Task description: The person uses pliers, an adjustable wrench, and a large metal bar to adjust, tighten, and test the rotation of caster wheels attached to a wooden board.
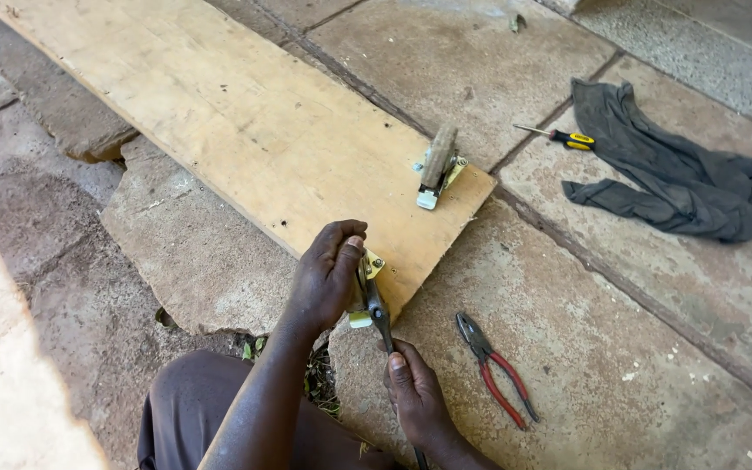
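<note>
A long wooden board (245, 122) lies on stone paving. At its near corner my left hand (328, 274) grips a small caster wheel with a yellowish metal bracket (372, 264). My right hand (415, 396) holds the handle of a dark metal tool (379, 313) whose head sits on the bracket's bolt. A second caster wheel (438, 164) stands fixed at the board's other near corner.
Red-handled pliers (493, 370) lie on the stone to the right of my hands. A yellow-handled screwdriver (559, 136) and a crumpled grey cloth (681, 170) lie farther right. My knee in brown trousers (189, 409) is at the bottom.
</note>
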